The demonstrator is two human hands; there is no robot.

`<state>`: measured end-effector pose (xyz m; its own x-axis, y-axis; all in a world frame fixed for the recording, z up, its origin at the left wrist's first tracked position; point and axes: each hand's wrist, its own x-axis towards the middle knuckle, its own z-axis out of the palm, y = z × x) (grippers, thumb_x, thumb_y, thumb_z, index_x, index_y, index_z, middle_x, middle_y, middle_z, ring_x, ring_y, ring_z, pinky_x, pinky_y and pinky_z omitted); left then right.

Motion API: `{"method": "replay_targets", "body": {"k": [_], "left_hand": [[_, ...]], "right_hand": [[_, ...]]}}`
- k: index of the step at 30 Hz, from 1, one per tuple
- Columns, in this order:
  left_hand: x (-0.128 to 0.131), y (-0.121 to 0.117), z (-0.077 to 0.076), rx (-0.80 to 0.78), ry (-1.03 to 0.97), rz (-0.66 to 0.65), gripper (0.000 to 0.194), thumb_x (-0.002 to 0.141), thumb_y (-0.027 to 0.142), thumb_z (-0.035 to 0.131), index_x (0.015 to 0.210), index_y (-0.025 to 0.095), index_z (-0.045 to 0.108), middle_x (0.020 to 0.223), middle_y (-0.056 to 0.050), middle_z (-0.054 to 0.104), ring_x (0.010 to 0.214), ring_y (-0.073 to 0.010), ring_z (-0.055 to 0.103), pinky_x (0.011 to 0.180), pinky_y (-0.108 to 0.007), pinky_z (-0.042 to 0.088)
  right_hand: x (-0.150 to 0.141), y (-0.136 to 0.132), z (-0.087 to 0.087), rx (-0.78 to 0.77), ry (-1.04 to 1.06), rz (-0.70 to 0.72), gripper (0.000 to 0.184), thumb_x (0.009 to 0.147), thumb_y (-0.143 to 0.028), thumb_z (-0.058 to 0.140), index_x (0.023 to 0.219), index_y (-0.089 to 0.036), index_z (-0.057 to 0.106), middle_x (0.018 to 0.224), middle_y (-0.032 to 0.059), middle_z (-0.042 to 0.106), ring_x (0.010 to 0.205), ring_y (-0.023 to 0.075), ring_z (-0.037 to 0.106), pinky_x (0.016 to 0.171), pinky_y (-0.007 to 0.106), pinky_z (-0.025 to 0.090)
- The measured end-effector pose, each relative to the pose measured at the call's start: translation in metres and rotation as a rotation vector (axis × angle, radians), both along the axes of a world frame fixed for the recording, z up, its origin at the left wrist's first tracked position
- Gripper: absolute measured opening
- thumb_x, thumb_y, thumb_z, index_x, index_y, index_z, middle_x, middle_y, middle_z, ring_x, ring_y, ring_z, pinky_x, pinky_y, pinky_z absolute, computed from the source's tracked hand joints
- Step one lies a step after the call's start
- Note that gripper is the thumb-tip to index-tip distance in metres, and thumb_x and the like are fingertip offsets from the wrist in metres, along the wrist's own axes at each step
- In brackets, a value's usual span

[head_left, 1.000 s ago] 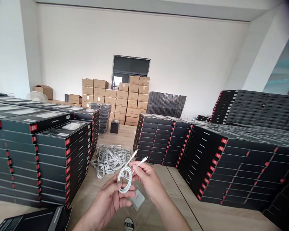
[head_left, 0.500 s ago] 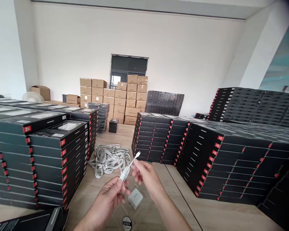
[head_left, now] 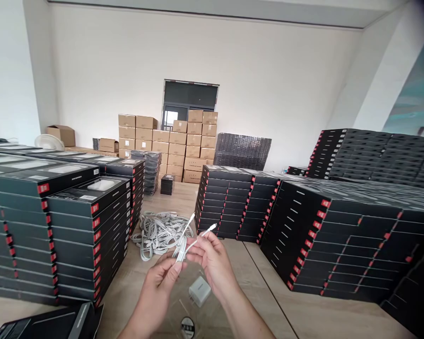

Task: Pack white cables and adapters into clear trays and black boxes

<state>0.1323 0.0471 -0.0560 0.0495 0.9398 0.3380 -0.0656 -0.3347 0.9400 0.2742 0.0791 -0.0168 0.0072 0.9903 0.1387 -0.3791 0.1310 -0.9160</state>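
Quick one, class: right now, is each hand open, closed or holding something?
Left hand: closed, holding the bundled white cable.
Right hand: closed, pinching that same cable near one plug.

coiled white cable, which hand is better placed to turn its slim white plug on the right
Probably the right hand: it holds the coiled white cable just below the slim white plug, while the left hand pinches the same cable lower down, farther from that plug.

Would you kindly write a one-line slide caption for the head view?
Left hand and right hand hold a coiled white cable, with more cables piled beyond.
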Motion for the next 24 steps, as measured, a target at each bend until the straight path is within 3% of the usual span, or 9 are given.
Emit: {"method": "replay_targets", "body": {"k": [3,6,11,14,16,18,21,22,24], "left_hand": [[-0.001,0.000,-0.002,0.069,0.005,0.081,0.014,0.079,0.034,0.068,0.087,0.023,0.069,0.101,-0.005,0.066,0.096,-0.0213,0.059,0.086,-0.029,0.042],[-0.001,0.000,-0.003,0.038,-0.138,0.065,0.024,0.075,0.030,0.072,0.092,0.024,0.056,0.094,-0.003,0.067,0.086,-0.0178,0.062,0.079,-0.027,0.045],[-0.003,0.001,0.001,-0.257,-0.456,-0.163,0.036,0.072,0.039,0.075,0.094,0.021,0.053,0.092,-0.006,0.070,0.081,-0.0194,0.066,0.058,-0.023,0.046],[-0.005,0.001,0.004,-0.504,-0.565,-0.392,0.038,0.073,0.047,0.072,0.091,0.017,0.058,0.098,-0.011,0.070,0.079,-0.0206,0.069,0.053,-0.023,0.048],[-0.006,0.000,0.003,-0.567,-0.595,-0.518,0.037,0.077,0.051,0.066,0.086,0.016,0.059,0.096,-0.011,0.070,0.075,-0.0186,0.069,0.050,-0.021,0.046],[-0.005,0.000,0.001,-0.537,-0.623,-0.552,0.038,0.080,0.053,0.063,0.076,0.016,0.056,0.089,-0.010,0.070,0.068,-0.0146,0.066,0.047,-0.018,0.040],[-0.004,-0.002,-0.003,-0.483,-0.624,-0.536,0.039,0.081,0.052,0.062,0.068,0.016,0.052,0.083,-0.007,0.068,0.061,-0.0108,0.062,0.048,-0.019,0.037],[-0.003,-0.002,-0.003,-0.482,-0.606,-0.535,0.039,0.081,0.051,0.063,0.067,0.016,0.052,0.083,-0.007,0.068,0.061,-0.0106,0.061,0.049,-0.019,0.037],[-0.003,-0.003,-0.004,-0.495,-0.565,-0.527,0.038,0.080,0.051,0.063,0.069,0.015,0.054,0.083,-0.007,0.067,0.061,-0.0105,0.059,0.050,-0.021,0.037]], "right_hand": [[0.002,-0.001,0.000,0.003,-0.038,0.003,0.036,0.068,-0.045,0.079,0.078,-0.021,0.055,0.073,0.0002,0.069,0.062,0.0164,0.068,0.055,0.024,0.052],[0.005,-0.002,0.002,0.039,-0.119,-0.012,0.037,0.067,-0.046,0.079,0.082,-0.021,0.057,0.070,-0.0014,0.067,0.060,0.0154,0.066,0.055,0.024,0.050],[0.005,-0.003,0.003,0.102,-0.225,0.009,0.036,0.069,-0.049,0.077,0.082,-0.021,0.058,0.067,-0.0006,0.067,0.060,0.0163,0.063,0.057,0.026,0.050],[0.004,-0.001,0.000,0.152,-0.292,0.012,0.032,0.073,-0.047,0.074,0.082,-0.021,0.058,0.068,0.0009,0.067,0.061,0.0174,0.062,0.058,0.029,0.050],[0.004,0.001,-0.004,0.181,-0.372,-0.009,0.029,0.077,-0.044,0.070,0.087,-0.020,0.059,0.071,0.0027,0.067,0.063,0.0188,0.062,0.059,0.031,0.051],[0.005,0.003,-0.009,0.228,-0.504,-0.138,0.034,0.079,-0.038,0.067,0.106,-0.020,0.058,0.082,0.0049,0.066,0.069,0.0200,0.062,0.060,0.031,0.051],[0.010,0.003,-0.011,0.394,-0.852,-0.413,0.060,0.078,-0.026,0.065,0.135,-0.024,0.045,0.100,0.0062,0.059,0.080,0.0209,0.059,0.069,0.033,0.050],[0.012,0.002,-0.010,0.475,-0.988,-0.450,0.058,0.079,-0.022,0.063,0.135,-0.026,0.047,0.100,0.0060,0.057,0.083,0.0209,0.058,0.073,0.033,0.048],[0.014,-0.003,-0.005,0.633,-1.235,-0.426,0.034,0.084,-0.018,0.055,0.117,-0.026,0.062,0.094,0.0055,0.056,0.084,0.0208,0.056,0.076,0.033,0.045]]}}
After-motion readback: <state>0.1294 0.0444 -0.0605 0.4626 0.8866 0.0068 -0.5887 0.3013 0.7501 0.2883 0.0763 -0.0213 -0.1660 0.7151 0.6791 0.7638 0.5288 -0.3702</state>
